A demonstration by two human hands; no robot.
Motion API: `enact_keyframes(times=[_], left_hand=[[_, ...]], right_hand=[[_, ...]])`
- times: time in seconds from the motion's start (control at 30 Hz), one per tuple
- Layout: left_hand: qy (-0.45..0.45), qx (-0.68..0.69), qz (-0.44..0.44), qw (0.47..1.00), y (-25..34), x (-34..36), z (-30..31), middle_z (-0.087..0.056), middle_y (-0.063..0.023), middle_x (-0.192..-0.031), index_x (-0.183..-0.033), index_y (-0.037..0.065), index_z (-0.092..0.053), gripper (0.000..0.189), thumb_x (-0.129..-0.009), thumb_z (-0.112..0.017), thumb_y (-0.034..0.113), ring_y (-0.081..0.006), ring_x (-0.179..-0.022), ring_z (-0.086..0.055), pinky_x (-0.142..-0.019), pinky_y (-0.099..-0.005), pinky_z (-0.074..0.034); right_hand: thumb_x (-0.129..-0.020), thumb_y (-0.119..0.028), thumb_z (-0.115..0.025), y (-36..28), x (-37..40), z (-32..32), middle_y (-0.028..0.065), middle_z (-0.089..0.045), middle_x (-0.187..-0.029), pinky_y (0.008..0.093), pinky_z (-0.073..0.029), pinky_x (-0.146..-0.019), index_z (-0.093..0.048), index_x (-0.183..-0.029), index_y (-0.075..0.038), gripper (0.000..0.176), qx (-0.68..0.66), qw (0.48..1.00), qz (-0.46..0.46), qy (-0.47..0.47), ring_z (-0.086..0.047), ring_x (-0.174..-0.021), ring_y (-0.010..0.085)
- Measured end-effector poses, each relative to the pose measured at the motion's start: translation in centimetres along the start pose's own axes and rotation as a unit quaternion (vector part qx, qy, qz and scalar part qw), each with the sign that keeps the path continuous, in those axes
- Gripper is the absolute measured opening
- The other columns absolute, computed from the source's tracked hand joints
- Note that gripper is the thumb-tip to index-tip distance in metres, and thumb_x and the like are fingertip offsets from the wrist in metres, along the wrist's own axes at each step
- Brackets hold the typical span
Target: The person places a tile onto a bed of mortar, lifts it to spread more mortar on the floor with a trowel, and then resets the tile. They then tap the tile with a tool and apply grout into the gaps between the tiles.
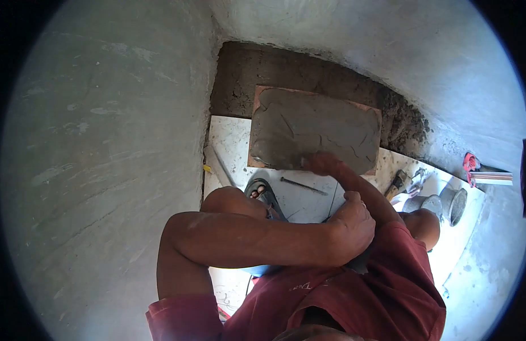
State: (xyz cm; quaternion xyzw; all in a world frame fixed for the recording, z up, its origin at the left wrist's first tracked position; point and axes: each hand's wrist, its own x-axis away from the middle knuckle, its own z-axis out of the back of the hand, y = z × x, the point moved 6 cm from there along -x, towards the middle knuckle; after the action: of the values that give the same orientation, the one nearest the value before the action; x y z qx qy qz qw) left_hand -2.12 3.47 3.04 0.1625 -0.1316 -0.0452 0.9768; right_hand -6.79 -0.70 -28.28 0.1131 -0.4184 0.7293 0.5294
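Note:
A rectangular tile (254, 128) with a reddish-brown edge lies ahead of me, its upper face spread with wet grey mortar (314, 128). My right hand (324, 163) reaches to the tile's near edge, fingertips at the mortar; motion smears the fingers. My left hand (353, 224) is closed in a fist in front of my chest, the forearm crossing my body. Just below the fist shows a grey, flat, pointed piece (359, 263); what the fist holds is something I cannot make out. A long dark metal rod (303, 186) lies on the white floor before my knees.
Behind the tile a dark mortar bed (234, 85) fills the corner between plastered walls (132, 113). White floor tiles (223, 133) lie underfoot. To the right are a wooden-handled tool (395, 184), a round metal container (457, 207) and a red cloth (470, 162). My sandalled foot (263, 193) is near the tile.

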Motion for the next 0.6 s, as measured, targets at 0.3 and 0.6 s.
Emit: enact_keyframes(times=[0.3,0.6], left_hand=[[-0.027,0.042,-0.022,0.998,-0.1,-0.2,-0.8,-0.061,-0.0022,-0.073,-0.079,0.011,-0.067,0.014,-0.077,-0.055,0.018,-0.0157,-0.077,-0.058,-0.065,-0.0312,-0.037],[-0.033,0.101,-0.059,0.993,0.4,0.3,-0.7,-0.060,-0.0087,-0.082,-0.086,0.006,-0.060,0.018,-0.081,-0.054,0.023,-0.0223,-0.081,-0.059,-0.074,-0.0385,-0.039]], right_hand=[[-0.084,-0.038,-0.047,3.6,1.8,6.4,0.0213,-0.062,-0.093,0.0492,-0.048,-0.070,-0.054,-0.105,-0.008,0.037,0.069,0.987,-0.139,0.034,-0.062,-0.079,0.0385],[-0.080,-0.036,-0.051,8.5,20.6,19.9,0.0188,-0.062,-0.082,0.0461,-0.049,-0.069,-0.055,-0.102,-0.010,0.034,0.164,0.949,-0.257,0.078,-0.061,-0.077,0.0367]])
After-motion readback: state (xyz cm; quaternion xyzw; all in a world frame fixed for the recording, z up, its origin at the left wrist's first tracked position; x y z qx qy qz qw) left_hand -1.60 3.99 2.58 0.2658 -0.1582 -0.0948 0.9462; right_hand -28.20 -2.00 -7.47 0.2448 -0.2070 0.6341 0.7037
